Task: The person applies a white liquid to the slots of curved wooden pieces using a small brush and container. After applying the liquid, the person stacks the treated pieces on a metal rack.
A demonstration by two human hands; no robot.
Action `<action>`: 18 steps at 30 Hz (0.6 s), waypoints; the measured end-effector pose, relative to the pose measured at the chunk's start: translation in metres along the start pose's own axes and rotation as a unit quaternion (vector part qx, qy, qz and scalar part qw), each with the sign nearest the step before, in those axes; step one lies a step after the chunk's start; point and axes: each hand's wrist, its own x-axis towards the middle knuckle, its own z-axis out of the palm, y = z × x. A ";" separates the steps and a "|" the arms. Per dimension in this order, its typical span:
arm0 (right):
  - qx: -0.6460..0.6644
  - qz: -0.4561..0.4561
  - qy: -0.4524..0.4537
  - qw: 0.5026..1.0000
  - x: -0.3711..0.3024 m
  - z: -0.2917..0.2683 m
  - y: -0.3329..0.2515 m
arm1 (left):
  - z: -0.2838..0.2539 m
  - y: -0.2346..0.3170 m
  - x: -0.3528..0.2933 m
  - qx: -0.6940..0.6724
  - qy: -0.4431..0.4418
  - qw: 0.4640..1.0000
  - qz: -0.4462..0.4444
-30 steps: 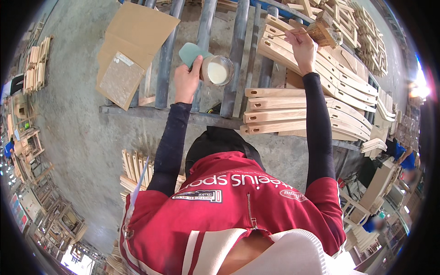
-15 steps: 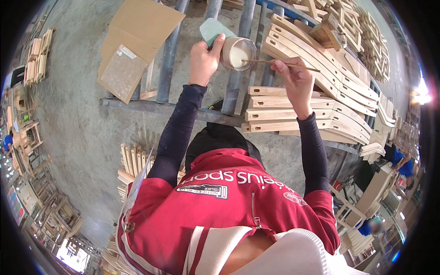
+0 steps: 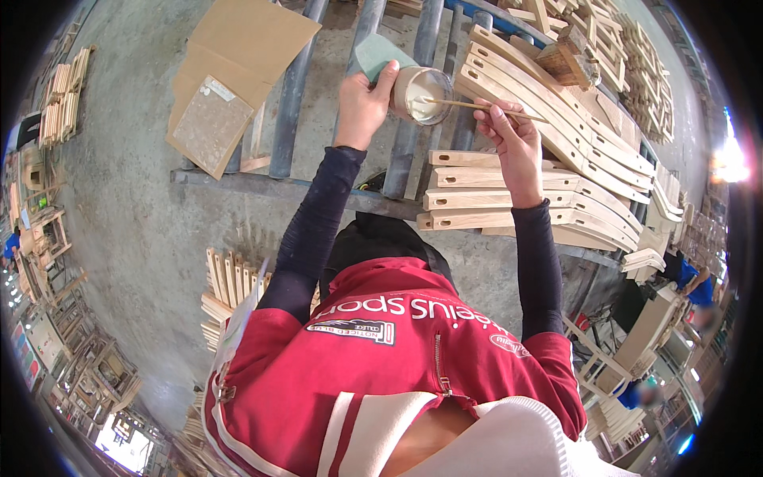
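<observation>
Concrete floor [image 3: 135, 207]: grey, bearing all else I see from my remote seat.

Roller stand [image 3: 290, 119]: dark round bars on a frame, serving as bench.

Jacket [image 3: 381, 350]: red, on the person; white lettering across the chest, a rectangular patch and an oval mark. I leave the words uncopied.

Wooden slats [image 3: 485, 199]: bent, pale, laid side by side in two groups, slotted ends to the left; probably lined up so those ends stay within reach.

Cardboard sheet [image 3: 246, 48]: brown, folded, overhanging the stand's near edge. A paler panel on it carries a white label [image 3: 219, 88], too small for me to read.

Wooden block [image 3: 568, 60]: rough, resting on the farther slats; I judge it a weight or a rest.

Left hand [image 3: 366, 103]: wrapped around the tub, thumb uppermost, steadying it, I think.

Right hand [image 3: 513, 147]: pinching the stick lightly, pen-fashion, likely for fine control.

Tub [image 3: 401, 91]: above the rollers, left of the slats; cream-coloured contents, no writing I can make out.

Green pad [image 3: 385, 54]: flat, jutting out beside the left thumb; its grip is hidden.

Stick [image 3: 461, 104]: thin, its tip inside the tub.
</observation>
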 end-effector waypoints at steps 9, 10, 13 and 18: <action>0.028 0.016 0.017 0.999 0.024 -0.027 0.011 | 0.005 -0.003 0.002 -0.007 -0.020 0.998 -0.060; 0.028 -0.008 0.023 0.999 0.029 -0.029 0.008 | 0.003 -0.002 0.002 -0.001 -0.017 0.997 -0.073; -0.016 -0.094 0.093 0.991 0.055 -0.040 -0.001 | -0.006 -0.004 0.002 0.019 0.007 0.997 -0.074; -0.202 -0.196 0.193 0.940 0.111 -0.077 0.013 | -0.015 -0.017 0.000 0.044 0.021 0.998 -0.043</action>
